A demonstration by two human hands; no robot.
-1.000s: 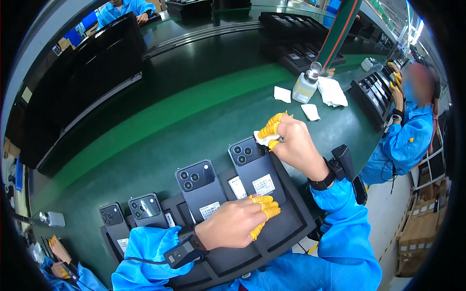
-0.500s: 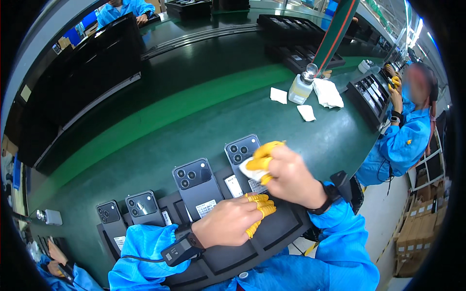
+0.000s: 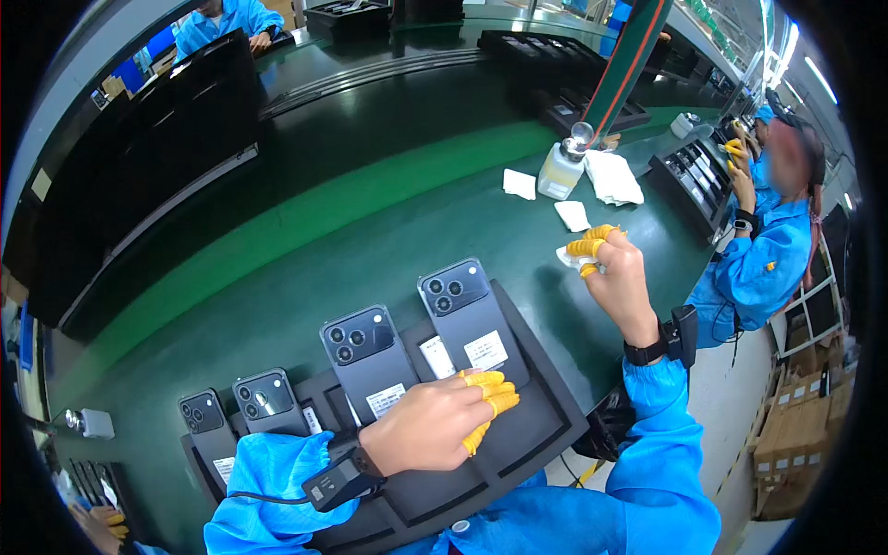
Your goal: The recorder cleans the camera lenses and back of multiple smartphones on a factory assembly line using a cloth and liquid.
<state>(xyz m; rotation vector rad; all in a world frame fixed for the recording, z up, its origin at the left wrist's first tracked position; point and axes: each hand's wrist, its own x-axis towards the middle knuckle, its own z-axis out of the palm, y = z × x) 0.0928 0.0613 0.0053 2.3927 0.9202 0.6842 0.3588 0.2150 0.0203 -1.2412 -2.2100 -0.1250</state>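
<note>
My right hand [image 3: 618, 277], with yellow finger cots, is raised over the green bench and pinches a folded white wipe [image 3: 575, 260]. My left hand [image 3: 435, 424], also in yellow finger cots, has its fingers closed over the lower end of the rightmost grey smartphone [image 3: 454, 319]. That phone lies back up, with three lenses and a white label, in a black tray [image 3: 546, 407]. To its left lies a second smartphone [image 3: 370, 356]. Two more, a smartphone [image 3: 268, 400] and another smartphone [image 3: 205, 421], lie farther left, partly covered by my sleeve.
White wipes [image 3: 613, 178] lie by a clear pump bottle [image 3: 561, 168] beyond my right hand. A co-worker [image 3: 768, 231] works at a black tray [image 3: 692, 180] on the right. A large black panel [image 3: 157, 166] stands at far left, and a small bottle [image 3: 92, 424] below it.
My right hand has moved up and right, off the rightmost smartphone, carrying the wipe. The phone's label now shows fully. My left hand has stayed at its lower end.
</note>
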